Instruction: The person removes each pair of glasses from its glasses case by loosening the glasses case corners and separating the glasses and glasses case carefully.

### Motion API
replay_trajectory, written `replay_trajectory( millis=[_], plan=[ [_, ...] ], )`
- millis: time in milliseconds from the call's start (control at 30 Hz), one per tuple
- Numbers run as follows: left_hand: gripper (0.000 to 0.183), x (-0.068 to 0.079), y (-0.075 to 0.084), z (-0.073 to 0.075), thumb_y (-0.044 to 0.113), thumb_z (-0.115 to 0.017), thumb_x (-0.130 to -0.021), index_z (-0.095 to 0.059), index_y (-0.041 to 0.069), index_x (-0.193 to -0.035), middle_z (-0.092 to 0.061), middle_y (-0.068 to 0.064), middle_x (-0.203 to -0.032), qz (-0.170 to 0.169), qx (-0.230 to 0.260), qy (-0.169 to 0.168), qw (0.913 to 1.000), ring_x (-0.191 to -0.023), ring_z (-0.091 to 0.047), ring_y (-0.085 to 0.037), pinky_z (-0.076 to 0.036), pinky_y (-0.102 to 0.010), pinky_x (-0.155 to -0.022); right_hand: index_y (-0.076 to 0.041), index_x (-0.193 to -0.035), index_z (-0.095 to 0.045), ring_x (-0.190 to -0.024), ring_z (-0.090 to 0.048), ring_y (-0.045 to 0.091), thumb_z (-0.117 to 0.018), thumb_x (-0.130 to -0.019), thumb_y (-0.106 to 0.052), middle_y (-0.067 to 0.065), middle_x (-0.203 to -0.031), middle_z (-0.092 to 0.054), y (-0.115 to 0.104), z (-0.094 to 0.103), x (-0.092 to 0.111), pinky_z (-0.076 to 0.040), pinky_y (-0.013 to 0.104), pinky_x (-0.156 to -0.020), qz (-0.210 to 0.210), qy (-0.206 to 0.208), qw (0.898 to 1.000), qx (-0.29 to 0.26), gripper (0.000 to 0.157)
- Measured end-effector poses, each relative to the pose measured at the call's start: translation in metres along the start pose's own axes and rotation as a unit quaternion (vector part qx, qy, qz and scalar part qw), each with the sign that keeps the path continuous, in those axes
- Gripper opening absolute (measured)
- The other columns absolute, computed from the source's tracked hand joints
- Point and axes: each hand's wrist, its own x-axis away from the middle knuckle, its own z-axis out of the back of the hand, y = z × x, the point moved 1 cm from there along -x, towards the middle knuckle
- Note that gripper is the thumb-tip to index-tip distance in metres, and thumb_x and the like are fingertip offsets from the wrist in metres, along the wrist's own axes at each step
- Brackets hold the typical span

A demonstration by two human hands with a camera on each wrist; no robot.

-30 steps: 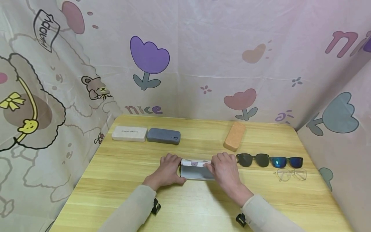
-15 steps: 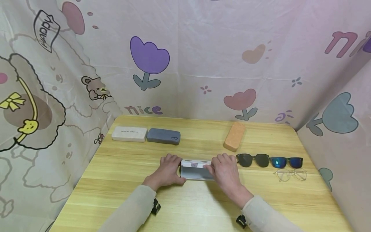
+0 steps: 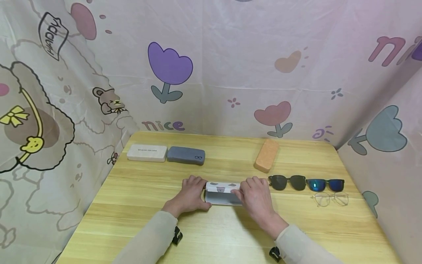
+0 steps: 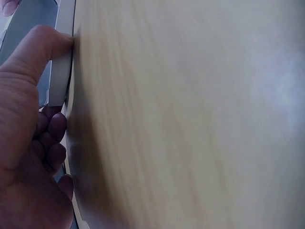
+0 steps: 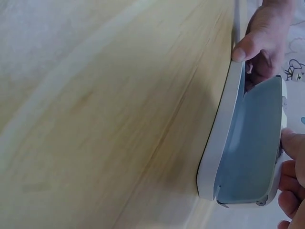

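A white glasses case (image 3: pixel 223 198) with a grey-blue lining lies on the table in front of me, its patterned lid partly raised. My left hand (image 3: pixel 190 194) grips the case's left end, the thumb pressing the front rim of the base and the other fingers curled behind the end. In the left wrist view, that thumb (image 4: pixel 40 47) crosses the rim. My right hand (image 3: pixel 258 196) pinches the lid's edge near its right end. The right wrist view shows the lining of the lid (image 5: pixel 255 143) and the right thumb (image 5: pixel 291 142) on its edge. The right hand hides the case's right end.
Behind on the left lie a white case (image 3: pixel 147 152) and a blue-grey case (image 3: pixel 186 155). An orange case (image 3: pixel 266 156) stands at the back right. Dark sunglasses (image 3: pixel 279 182), blue-lensed sunglasses (image 3: pixel 317 184) and thin-framed glasses (image 3: pixel 323 199) lie right of my right hand.
The lid has tipped down slightly under my right hand, so more of its patterned outside shows. The left hand and the other things stay in place.
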Motion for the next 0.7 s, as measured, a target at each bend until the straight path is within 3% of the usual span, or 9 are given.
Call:
replay_trajectory(
  millis=[233,433,567,700],
  plan=[
    [0.074,-0.001,0.000,0.001,0.048,-0.087,-0.073,-0.063,0.009,-0.131,-0.064,-0.002,-0.122,-0.007,0.001,0.003,1.0000,-0.114,-0.047,-0.024,-0.032,-0.049,-0.101,-0.014,-0.070,-0.060,-0.066,-0.050,0.019,-0.081,-0.084,-0.045,-0.003,-0.066,-0.055,0.000,0.000,0.006,-0.040,0.038,-0.070,0.019,-0.017,1.000,0.015,0.040],
    [0.078,-0.001,-0.002,0.001,0.049,-0.087,-0.075,-0.062,0.007,-0.135,-0.064,-0.004,-0.128,0.002,0.008,-0.003,1.0000,-0.120,-0.047,-0.026,-0.033,-0.050,-0.104,-0.013,-0.073,-0.065,-0.069,-0.056,0.021,-0.073,-0.092,-0.039,-0.001,-0.070,-0.063,0.004,-0.001,0.016,-0.040,0.039,-0.071,0.009,-0.045,0.999,0.002,0.034],
    [0.081,0.000,-0.005,0.004,0.049,-0.089,-0.075,-0.062,0.006,-0.138,-0.064,-0.006,-0.132,0.005,0.021,-0.008,0.9997,-0.123,-0.048,-0.027,-0.034,-0.051,-0.106,-0.012,-0.091,-0.073,-0.084,-0.064,0.026,-0.072,-0.096,-0.036,0.004,-0.088,-0.072,0.008,-0.001,0.023,-0.046,0.042,-0.078,-0.013,-0.084,0.996,-0.013,0.024],
    [0.081,0.003,-0.006,0.012,0.047,-0.091,-0.075,-0.063,0.006,-0.138,-0.065,-0.007,-0.133,0.006,0.034,-0.012,0.9993,-0.125,-0.048,-0.028,-0.034,-0.051,-0.107,-0.009,-0.112,-0.074,-0.100,-0.068,0.030,-0.078,-0.093,-0.036,0.010,-0.108,-0.074,0.009,0.000,0.030,-0.054,0.047,-0.089,-0.024,-0.127,0.991,-0.024,0.033]
  ],
)
